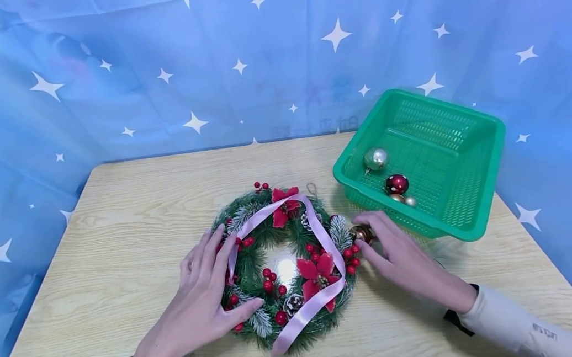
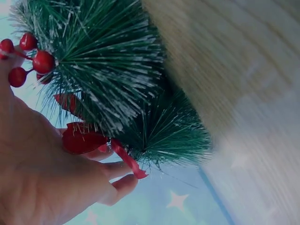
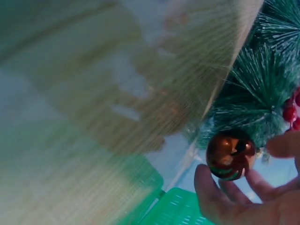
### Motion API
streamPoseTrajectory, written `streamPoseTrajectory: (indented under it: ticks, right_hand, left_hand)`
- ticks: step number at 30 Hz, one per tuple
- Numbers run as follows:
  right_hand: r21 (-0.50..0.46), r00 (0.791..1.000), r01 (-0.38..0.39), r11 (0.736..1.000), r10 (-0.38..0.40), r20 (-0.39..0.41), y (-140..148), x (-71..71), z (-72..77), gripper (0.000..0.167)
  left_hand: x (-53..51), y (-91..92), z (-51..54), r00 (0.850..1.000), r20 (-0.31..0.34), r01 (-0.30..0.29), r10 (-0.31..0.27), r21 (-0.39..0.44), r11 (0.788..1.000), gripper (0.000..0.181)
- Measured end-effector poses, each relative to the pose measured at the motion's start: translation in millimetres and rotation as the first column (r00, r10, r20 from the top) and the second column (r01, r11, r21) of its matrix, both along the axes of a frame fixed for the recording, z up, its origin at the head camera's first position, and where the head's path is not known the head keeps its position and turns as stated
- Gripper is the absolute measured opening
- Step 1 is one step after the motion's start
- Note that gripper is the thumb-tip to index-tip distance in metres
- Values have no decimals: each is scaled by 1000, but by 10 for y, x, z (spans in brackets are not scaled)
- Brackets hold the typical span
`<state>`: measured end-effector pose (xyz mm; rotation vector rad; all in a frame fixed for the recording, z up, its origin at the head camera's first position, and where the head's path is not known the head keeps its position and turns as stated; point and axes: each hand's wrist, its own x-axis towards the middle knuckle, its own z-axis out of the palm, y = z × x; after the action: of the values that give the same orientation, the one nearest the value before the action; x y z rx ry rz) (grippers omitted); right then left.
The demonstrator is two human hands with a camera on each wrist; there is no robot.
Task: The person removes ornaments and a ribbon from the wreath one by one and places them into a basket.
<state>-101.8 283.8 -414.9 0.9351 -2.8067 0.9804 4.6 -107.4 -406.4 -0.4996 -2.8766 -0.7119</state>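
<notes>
A green Christmas wreath (image 1: 252, 264) lies flat on the table, dressed with red berries, pinecones, frosted sprigs and red poinsettia flowers (image 1: 318, 276). Draped loosely over it is a pale pink ribbon (image 1: 315, 306). My left hand (image 1: 199, 295) rests on the wreath's left side, fingers extended, thumb over a frosted sprig; the left wrist view shows it beside red petals (image 2: 83, 138). Thumb and fingers of my right hand (image 1: 401, 253) hold a shiny copper-brown bauble (image 3: 229, 154) at the wreath's right edge. How the bauble meets the wreath is hard to tell.
A green plastic basket (image 1: 492, 180) stands at the back right, close behind my right hand. Inside lie a silver bauble (image 1: 376, 159), a dark red spotted one (image 1: 397, 184) and smaller ones. A blue star-patterned cloth (image 1: 241, 104) hangs behind the wooden table (image 1: 134, 222).
</notes>
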Motion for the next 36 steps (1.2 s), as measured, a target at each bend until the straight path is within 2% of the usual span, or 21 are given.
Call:
streamPoseTrajectory:
  ticks: [6,15,20,26,31,36]
  right_hand:
    - [-19,999,-33,999,33,-29,13,-36,-28,48]
    - [-45,999,-19,999,17,-46,-4,0,21,49]
    - [-56,988,-29,998,21,-152,-30,39,110,48]
    - [-94,954,-61,994,30,-299,-27,23,255,39]
    - [-165,937,-96,982,33,-348,12,-32,375,35]
    - [-206,939,-81,975,5,-345,78,-78,523,38]
  left_hand:
    - [4,5,3,1000,11,-7,7,12,1000,115]
    - [6,15,-17,1000,-24,-4,3,-7,1000,114]
    - [14,16,-31,1000,-22,-13,13,-9,1000,115]
    - [18,20,-27,1000,-5,-29,29,-13,999,115]
    - [20,21,-19,1000,-8,-27,27,-15,1000,115]
    - [12,19,-23,1000,-18,-20,20,-5,1000,115]
